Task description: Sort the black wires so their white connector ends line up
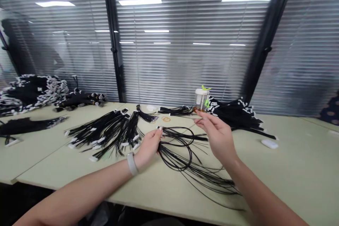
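My left hand is closed around one end of a bundle of thin black cables, with a bit of white connector at the fingertips. Loops of the bundle curve over the table, and its loose ends spread toward the lower right beneath my right arm. My right hand is raised above the cables, fingertips pointing away and slightly apart, with nothing visible between them. Just beyond those fingertips stands a clear jar with a white lid and orange-brown contents at its bottom. Yellow rubber bands lie behind the cables.
Several cable bundles with white connectors fan out on the left of the table. Larger cable piles stand at the far left and behind the jar. A small white object lies on the right. Window blinds rise behind.
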Motion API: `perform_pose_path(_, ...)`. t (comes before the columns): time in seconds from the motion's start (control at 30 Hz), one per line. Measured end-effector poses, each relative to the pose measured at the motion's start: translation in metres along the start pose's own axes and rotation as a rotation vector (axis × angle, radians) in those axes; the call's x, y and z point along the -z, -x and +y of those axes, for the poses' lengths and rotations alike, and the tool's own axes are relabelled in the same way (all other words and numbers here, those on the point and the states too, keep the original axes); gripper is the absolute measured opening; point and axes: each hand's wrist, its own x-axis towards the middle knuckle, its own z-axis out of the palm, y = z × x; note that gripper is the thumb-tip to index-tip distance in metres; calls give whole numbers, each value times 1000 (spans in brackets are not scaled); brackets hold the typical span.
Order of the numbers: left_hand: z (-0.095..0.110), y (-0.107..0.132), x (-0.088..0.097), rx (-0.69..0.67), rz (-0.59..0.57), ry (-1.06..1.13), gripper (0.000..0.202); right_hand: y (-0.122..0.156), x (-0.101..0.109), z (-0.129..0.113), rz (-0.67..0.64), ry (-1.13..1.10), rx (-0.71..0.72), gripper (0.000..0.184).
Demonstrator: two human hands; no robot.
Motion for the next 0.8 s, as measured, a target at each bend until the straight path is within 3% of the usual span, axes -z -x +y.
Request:
perform_pose_path(0.1, 1, 2, -3, 20, -20, 25, 48, 8, -9, 5, -90, -120, -32, 42)
perform_pose_path(0.17, 2, 3, -4, 25, -31, 37, 50, 13, -14, 10, -245, 9, 21, 44)
perform_pose_path(0.27, 7, 5, -5, 33, -47, 48, 51, 19, -18, 17, -367, 237, 164, 26)
perform_pose_path(0.43, 18, 14, -8, 9, -65, 15, 48, 26, -21, 13, -373, 452, 289, 16)
perform_pose_path(0.6, 24, 22, -10, -36, -62, -53, 48, 31, -23, 5, -330, 529, 341, 19)
perform_pose_path(0.8, 26, 23, -9, -41, -84, -36, 48, 31, -20, 3, -401, 446, 364, 18)
